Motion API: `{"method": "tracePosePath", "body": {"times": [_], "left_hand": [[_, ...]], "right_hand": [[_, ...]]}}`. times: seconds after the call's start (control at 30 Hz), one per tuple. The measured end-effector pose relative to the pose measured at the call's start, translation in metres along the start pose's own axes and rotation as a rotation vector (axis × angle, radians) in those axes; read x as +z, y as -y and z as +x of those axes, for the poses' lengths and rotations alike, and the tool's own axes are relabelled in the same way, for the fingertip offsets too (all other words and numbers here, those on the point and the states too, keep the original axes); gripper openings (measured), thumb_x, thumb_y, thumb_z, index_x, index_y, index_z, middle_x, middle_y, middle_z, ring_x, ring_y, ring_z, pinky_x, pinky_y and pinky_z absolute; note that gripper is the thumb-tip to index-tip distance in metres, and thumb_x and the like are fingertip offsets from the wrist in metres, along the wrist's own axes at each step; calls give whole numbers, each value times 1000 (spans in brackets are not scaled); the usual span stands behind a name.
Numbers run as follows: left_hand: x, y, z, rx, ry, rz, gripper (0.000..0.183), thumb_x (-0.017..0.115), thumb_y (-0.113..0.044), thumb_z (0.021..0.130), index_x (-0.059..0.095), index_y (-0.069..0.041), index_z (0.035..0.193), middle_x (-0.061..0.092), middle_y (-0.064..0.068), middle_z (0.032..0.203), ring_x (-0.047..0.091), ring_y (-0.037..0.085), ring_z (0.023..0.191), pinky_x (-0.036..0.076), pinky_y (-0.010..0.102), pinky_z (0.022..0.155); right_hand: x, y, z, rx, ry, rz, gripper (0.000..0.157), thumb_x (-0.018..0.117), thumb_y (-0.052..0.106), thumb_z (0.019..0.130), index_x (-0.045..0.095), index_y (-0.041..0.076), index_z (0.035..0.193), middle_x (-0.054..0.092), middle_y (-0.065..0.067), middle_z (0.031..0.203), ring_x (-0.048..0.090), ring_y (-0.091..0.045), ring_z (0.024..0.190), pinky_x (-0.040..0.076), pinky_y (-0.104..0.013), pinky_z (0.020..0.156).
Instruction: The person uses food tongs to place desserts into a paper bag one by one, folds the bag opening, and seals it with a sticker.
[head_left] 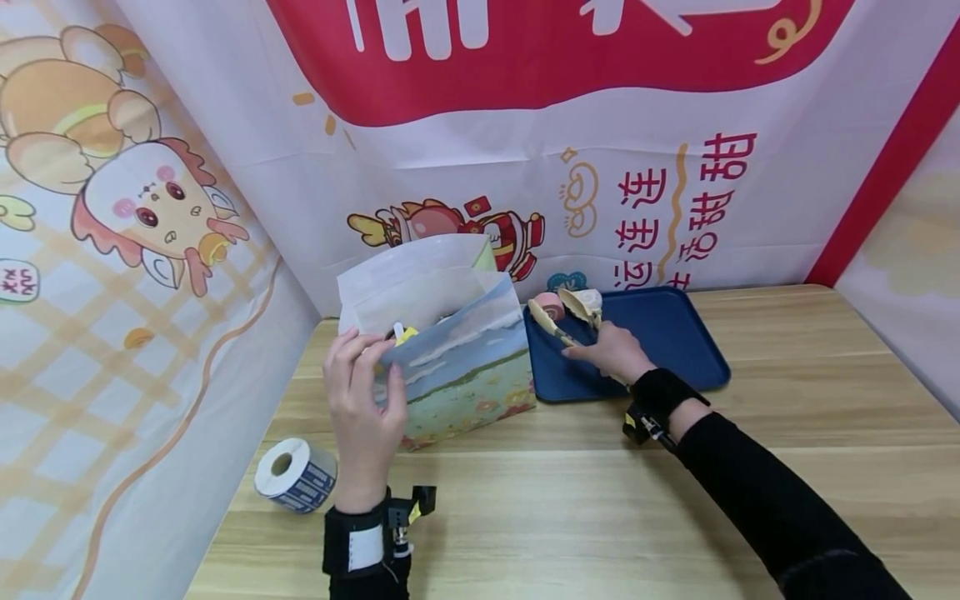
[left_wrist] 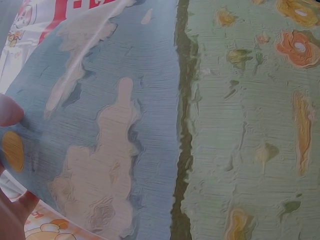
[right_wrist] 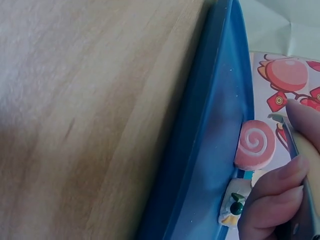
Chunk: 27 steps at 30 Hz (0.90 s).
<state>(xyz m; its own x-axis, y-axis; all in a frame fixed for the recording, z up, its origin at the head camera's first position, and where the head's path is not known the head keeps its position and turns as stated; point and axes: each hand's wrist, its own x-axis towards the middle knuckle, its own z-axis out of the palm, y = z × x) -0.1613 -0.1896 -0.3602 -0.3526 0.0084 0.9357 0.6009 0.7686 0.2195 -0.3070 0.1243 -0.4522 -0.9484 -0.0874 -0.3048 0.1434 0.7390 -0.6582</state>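
Note:
My left hand (head_left: 367, 408) grips the near rim of a paper bag (head_left: 465, 367) painted with sky and flowers. The bag's top gapes, and something yellow and white (head_left: 406, 335) shows just inside. In the left wrist view the bag's painted side fills most of the picture. My right hand (head_left: 618, 354) holds a pair of tongs (head_left: 551, 323) with pale tips, spread apart over the left back part of a blue tray (head_left: 660, 333). By the tips sit a pink swirl cake roll (right_wrist: 256, 145) and a small white cake (right_wrist: 235, 202) with green decoration.
A roll of blue-and-white labels (head_left: 296, 475) stands on the wooden table (head_left: 525, 517), left of my left forearm. Printed cloth (head_left: 450, 167) hangs behind and along the left side. The bag stands right against the tray's left edge.

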Motion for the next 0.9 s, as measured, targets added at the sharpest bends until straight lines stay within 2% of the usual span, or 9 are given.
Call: {"method": "tracePosePath", "body": {"times": [0.13, 0.43, 0.63, 0.9], "left_hand": [[0, 0, -1, -2, -1, 0, 23, 57, -3, 79, 64, 6, 98, 60, 25, 104, 45, 38, 116, 35, 56, 103], [0, -1, 0, -3, 1, -3, 23, 57, -3, 79, 64, 6, 98, 60, 25, 104, 45, 38, 116, 35, 56, 103], [1, -1, 0, -8, 3, -8, 23, 57, -3, 78, 64, 6, 98, 60, 25, 104, 45, 38, 117, 34, 56, 103], [0, -1, 0, -10, 2, -10, 23, 57, -2, 78, 64, 6, 98, 60, 25, 104, 45, 38, 117, 35, 56, 103]], "right_hand": [[1, 0, 1, 6, 1, -2, 69, 69, 52, 77, 43, -2, 111, 54, -15, 82, 57, -23, 60, 43, -28, 44], [1, -1, 4, 38, 4, -51, 80, 68, 48, 81, 35, -5, 129, 58, -18, 93, 61, -24, 67, 47, -29, 48], [1, -3, 5, 36, -6, -54, 78, 66, 46, 83, 34, -6, 131, 58, -17, 90, 60, -23, 65, 46, -28, 47], [-7, 3, -4, -37, -28, -24, 79, 65, 44, 84, 32, -7, 135, 59, -19, 92, 61, -23, 62, 47, -27, 44]]}}
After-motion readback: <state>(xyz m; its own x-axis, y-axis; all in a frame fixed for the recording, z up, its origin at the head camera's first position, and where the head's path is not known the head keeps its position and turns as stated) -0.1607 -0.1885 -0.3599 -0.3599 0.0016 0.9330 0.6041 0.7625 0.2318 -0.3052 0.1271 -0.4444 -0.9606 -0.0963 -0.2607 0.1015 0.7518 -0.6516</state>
